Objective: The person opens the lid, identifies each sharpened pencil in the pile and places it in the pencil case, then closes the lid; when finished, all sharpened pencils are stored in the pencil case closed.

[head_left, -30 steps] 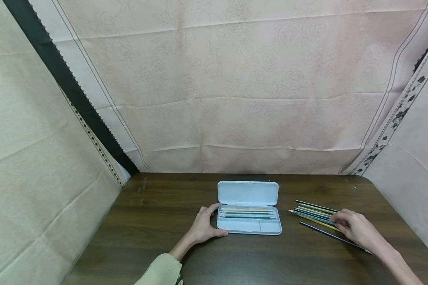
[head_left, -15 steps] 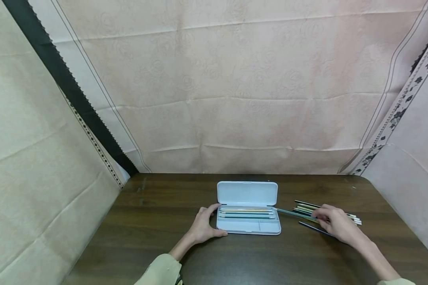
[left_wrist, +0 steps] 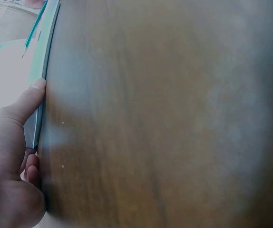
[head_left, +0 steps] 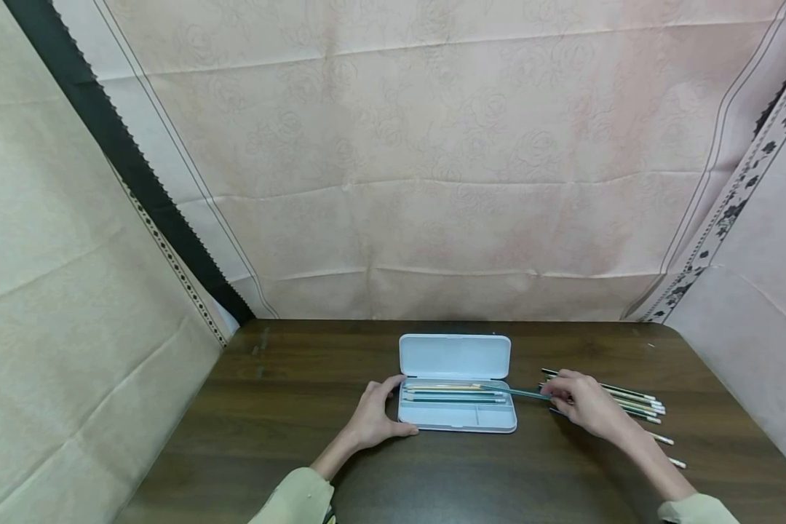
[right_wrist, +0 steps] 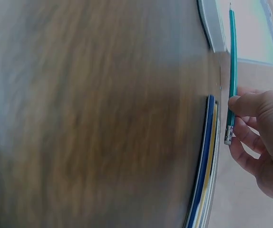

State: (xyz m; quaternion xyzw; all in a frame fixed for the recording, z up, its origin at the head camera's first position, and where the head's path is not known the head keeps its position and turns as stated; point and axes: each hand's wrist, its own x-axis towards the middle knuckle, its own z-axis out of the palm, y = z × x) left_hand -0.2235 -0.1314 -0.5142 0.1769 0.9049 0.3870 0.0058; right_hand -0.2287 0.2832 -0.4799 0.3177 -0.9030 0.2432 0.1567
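Observation:
An open light-blue pencil case [head_left: 445,416] lies on the table with its lid [head_left: 455,355] tipped back and several pencils [head_left: 455,399] in its long compartment. My left hand [head_left: 375,416] holds the case's left end, thumb at the front edge and index finger near the hinge; in the left wrist view the thumb [left_wrist: 32,95] presses the case's side. Between thumb and fingers, my right hand [head_left: 583,404] pinches a teal pencil [right_wrist: 233,61] near its eraser end. The pencil's point reaches over the right part of the case.
Several more pencils [head_left: 648,407] lie in a loose pile on the dark wooden table [head_left: 432,480], partly under my right hand and forearm. A blue one [right_wrist: 204,156] lies nearest me. Pale patterned cloth [head_left: 445,182] hangs behind the table and at both sides.
My right hand has drawn the teal pencil out of the pile and moved left, bringing its point over the case. The left hand has stayed on the case.

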